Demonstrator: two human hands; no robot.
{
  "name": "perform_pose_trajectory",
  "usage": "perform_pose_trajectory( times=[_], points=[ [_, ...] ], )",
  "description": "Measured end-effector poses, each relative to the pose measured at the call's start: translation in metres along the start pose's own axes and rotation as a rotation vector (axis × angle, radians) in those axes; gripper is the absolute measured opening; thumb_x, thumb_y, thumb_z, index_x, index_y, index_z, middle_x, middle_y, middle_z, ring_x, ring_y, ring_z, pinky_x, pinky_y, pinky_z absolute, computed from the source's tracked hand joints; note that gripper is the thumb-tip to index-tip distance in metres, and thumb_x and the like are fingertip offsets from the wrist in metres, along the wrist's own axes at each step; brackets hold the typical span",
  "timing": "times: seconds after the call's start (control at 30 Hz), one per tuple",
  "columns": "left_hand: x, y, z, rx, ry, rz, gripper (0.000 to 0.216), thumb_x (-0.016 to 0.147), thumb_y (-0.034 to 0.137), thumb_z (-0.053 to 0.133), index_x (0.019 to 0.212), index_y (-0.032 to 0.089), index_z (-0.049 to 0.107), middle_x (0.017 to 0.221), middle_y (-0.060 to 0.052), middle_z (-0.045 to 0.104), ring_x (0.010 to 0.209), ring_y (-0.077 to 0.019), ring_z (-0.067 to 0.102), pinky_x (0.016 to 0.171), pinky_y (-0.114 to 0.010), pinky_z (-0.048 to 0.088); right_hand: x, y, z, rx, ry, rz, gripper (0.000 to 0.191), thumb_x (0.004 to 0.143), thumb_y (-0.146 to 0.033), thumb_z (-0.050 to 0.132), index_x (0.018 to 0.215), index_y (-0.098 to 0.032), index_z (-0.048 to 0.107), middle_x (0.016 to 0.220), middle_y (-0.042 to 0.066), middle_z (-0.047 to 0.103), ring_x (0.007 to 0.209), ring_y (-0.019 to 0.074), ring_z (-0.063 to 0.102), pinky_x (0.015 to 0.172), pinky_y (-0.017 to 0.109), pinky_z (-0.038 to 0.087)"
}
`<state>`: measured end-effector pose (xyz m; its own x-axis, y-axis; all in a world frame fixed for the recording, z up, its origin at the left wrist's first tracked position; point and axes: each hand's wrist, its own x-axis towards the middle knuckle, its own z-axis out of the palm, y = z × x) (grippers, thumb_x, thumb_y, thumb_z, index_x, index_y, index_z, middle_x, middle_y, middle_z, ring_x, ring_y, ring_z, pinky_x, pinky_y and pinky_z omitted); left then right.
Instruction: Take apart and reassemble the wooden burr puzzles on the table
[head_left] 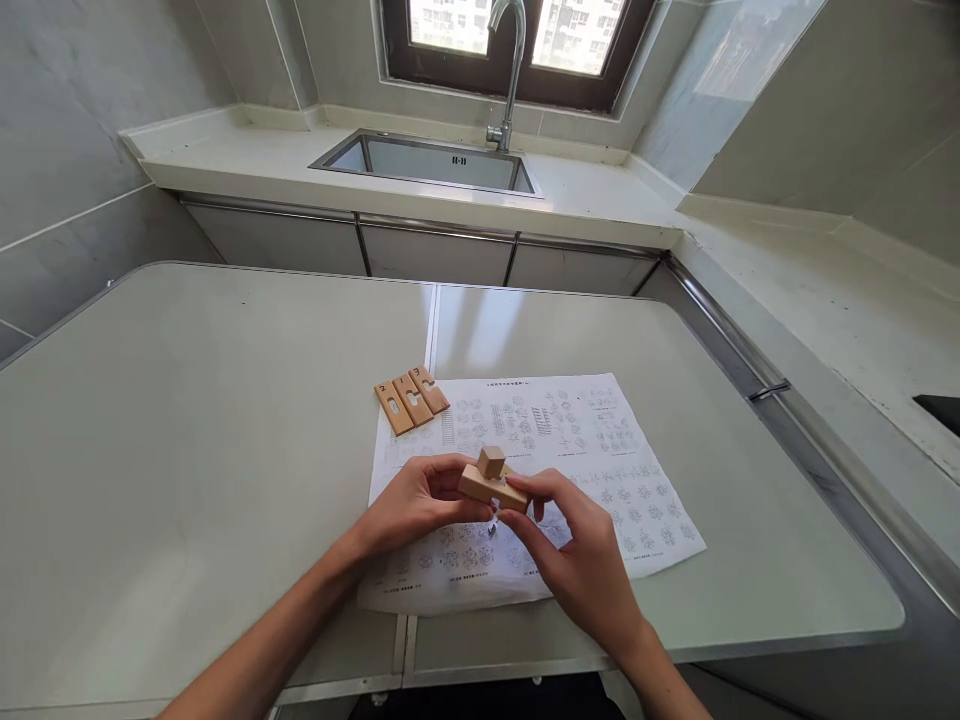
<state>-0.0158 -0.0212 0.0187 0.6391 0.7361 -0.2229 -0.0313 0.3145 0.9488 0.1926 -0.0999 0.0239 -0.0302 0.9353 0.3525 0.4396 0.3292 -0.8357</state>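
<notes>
Both my hands hold a small assembly of interlocked wooden puzzle pieces (493, 478) just above a printed instruction sheet (600, 440). My left hand (416, 503) pinches the assembly's left end with thumb and fingers. The fingers of my right hand (577, 555) close on its right end from the front. One block stands upright through the crossed pieces. Three flat notched wooden pieces (411, 398) lie side by side at the sheet's far left corner, apart from both hands.
The sheet lies on a pale table (187, 420) with a seam down its middle. Beyond it runs a white counter (592, 195) with a steel sink (427, 160) and tap (510, 70) under a window. A second counter runs along the right.
</notes>
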Motion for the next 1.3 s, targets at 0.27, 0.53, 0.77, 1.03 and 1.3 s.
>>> perform_pose_trajectory(
  times=[0.27,0.53,0.77,1.03,1.3],
  points=[
    [0.003,-0.011,0.002,0.249,0.247,0.187,0.043,0.081,0.038,0.090,0.117,0.017,0.077,0.102,-0.007,0.083,0.092,-0.0250,0.080,0.088,-0.037,0.065,-0.004,-0.005,-0.008,-0.038,0.054,0.022,0.019,0.102,-0.032,0.070,0.120,-0.026,0.071,0.091,0.002,0.071,0.076,0.0186,0.064,0.070,0.031,0.055],
    [0.002,-0.023,0.002,0.763,0.509,0.424,0.029,0.088,0.033,0.086,0.114,0.023,0.079,0.090,-0.001,0.080,0.075,-0.0183,0.072,0.067,-0.029,0.058,-0.006,0.035,-0.020,-0.183,0.202,0.363,0.032,0.097,-0.051,0.071,0.115,-0.024,0.076,0.096,0.005,0.074,0.080,0.0215,0.064,0.063,0.030,0.051],
    [0.000,-0.024,0.000,0.932,0.364,0.527,0.029,0.098,0.026,0.075,0.128,0.023,0.072,0.112,-0.005,0.080,0.097,-0.0204,0.074,0.086,-0.034,0.059,-0.005,0.045,-0.011,-0.188,0.187,0.387,0.034,0.097,-0.052,0.070,0.115,-0.024,0.076,0.095,0.005,0.075,0.071,0.0199,0.062,0.067,0.033,0.053],
    [0.000,-0.020,0.002,1.042,0.174,0.563,0.018,0.100,0.027,0.073,0.115,0.019,0.069,0.101,-0.006,0.076,0.097,-0.0230,0.069,0.086,-0.037,0.058,-0.010,0.053,-0.007,-0.206,0.161,0.302,0.033,0.100,-0.052,0.068,0.116,-0.024,0.075,0.105,0.007,0.077,0.085,0.0237,0.068,0.075,0.036,0.055],
    [0.004,-0.025,-0.003,1.206,0.155,0.597,0.019,0.096,0.032,0.077,0.109,0.020,0.070,0.107,-0.007,0.071,0.099,-0.0240,0.065,0.088,-0.039,0.057,-0.010,0.055,-0.006,-0.224,0.105,0.231,0.028,0.105,-0.048,0.063,0.119,-0.026,0.073,0.113,0.008,0.075,0.103,0.0273,0.069,0.087,0.041,0.057]
  ],
)
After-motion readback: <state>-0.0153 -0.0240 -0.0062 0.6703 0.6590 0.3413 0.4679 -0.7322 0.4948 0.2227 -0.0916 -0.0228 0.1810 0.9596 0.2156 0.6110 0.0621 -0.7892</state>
